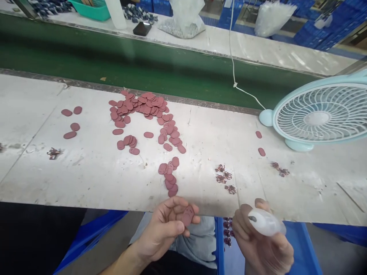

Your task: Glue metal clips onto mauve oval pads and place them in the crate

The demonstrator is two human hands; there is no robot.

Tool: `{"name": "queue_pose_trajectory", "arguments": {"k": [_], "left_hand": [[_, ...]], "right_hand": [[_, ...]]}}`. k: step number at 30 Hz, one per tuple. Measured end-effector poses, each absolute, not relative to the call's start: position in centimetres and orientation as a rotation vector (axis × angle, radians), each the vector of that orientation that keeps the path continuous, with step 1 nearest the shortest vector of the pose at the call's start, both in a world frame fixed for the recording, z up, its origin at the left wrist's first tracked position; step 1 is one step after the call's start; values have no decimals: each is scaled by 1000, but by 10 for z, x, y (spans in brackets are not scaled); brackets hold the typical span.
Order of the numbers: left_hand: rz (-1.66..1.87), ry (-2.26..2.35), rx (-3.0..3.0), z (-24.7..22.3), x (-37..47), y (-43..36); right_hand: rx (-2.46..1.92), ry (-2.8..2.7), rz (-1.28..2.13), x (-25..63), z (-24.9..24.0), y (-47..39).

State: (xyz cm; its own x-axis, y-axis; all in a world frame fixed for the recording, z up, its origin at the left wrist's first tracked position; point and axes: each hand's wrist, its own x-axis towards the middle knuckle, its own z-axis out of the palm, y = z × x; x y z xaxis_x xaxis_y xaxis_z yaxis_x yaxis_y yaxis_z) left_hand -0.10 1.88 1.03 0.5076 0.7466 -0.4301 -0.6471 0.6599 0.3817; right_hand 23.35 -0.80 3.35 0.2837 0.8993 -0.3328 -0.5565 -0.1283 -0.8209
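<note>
My left hand (169, 225) pinches reddish-brown oval pieces (187, 215), which overlap between thumb and fingers over the table's front edge. Small dark holes show on the upper one. My right hand (262, 244) is wrapped round a translucent white squeeze bottle (265, 221), its dark tip pointing left toward the left hand. Just beyond the left hand, a short line of loose ovals (171, 183) lies on the table. A larger heap of the same ovals (146, 105) spreads further back. Small dark red bundles with wire-like strands (225, 178) sit beyond the right hand.
A pale blue fan (318, 114) stands at the right, its white cord running back over a green strip (172, 76). Blue trays (301, 244) are below the table edge, one holding rows of dark red pieces. A clear bag (186, 19) and teal basket (91, 11) stand behind.
</note>
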Motion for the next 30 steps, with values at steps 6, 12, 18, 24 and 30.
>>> {"name": "queue_pose_trajectory", "arguments": {"k": [6,12,18,24,30], "left_hand": [[804,639,263,9,1,17],[806,644,315,6,8,14],[884,665,322,7,14,13],[876,654,168,11,14,16],[818,642,132,11,14,11]], "right_hand": [[-1203,-186,1260,222,42,8],[-1119,-246,1454,213,48,9],[-1187,-332,1428,199,52,13],[-1287,-517,1184,175,49,4],[-1407,-725,908,151,43,-7]]}}
